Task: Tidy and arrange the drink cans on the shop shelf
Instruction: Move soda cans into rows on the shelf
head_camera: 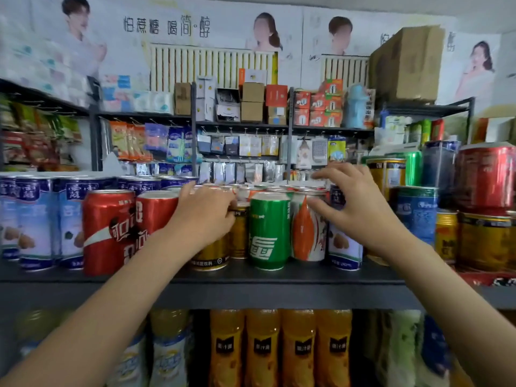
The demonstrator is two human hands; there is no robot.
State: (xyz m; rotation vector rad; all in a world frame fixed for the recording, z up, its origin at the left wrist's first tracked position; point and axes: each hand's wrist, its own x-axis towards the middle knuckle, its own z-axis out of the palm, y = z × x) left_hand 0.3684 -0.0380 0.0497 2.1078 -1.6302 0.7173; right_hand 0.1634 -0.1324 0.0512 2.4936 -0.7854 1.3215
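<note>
— Report the shelf first.

— The dark shelf point(279, 277) crosses the middle of the frame. Blue-and-white cans point(36, 222) stand at left, two red cola cans point(109, 230) beside them, then gold cans point(212, 252), a green can point(268, 230) and an orange-and-white can point(307, 227) at centre.

— Your hands?

— My left hand point(203, 216) is curled against the gold cans, fingertips at the smaller gold one; whether it grips, I cannot tell. My right hand point(354, 202) is spread, its thumb touching the orange-and-white can and its fingers above the can tops, nothing clasped.

Bright even indoor light, soft shadows, slight blur throughout, wide-angle bending at edges
</note>
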